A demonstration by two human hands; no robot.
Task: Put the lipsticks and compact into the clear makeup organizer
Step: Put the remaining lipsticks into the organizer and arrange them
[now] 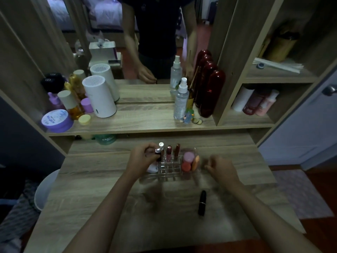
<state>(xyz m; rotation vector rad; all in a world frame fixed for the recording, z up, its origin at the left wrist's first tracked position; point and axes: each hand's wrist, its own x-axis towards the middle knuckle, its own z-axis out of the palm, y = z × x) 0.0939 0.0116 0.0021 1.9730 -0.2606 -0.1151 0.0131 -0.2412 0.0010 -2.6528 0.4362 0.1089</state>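
On the wooden dressing table (102, 189) a clear makeup organizer (169, 169) sits near the back edge, between the person's two hands. The left hand (141, 158) is at the organizer's left rear corner, its fingers pinched around a silver-topped lipstick (157, 152) that stands upright over the back row of slots; whether its base is already seated in a slot cannot be told. Just to the right of it, three slim tubes stand upright in the back row: a silver-capped one (161, 148), a dark red one (169, 152) and a brownish one (177, 150). The organizer's right compartment holds a pink round compact (188, 157), a coral round piece (186, 167) and an orange sponge (196, 163), packed close together. A white item (152, 168) lies beside the organizer's left side, under the left hand. The right hand (221, 168) hovers just right of the organizer, fingers loosely curled and holding nothing. A black lipstick (202, 203) lies on its side on the table, apart from the organizer and nearer the person, below the right hand.
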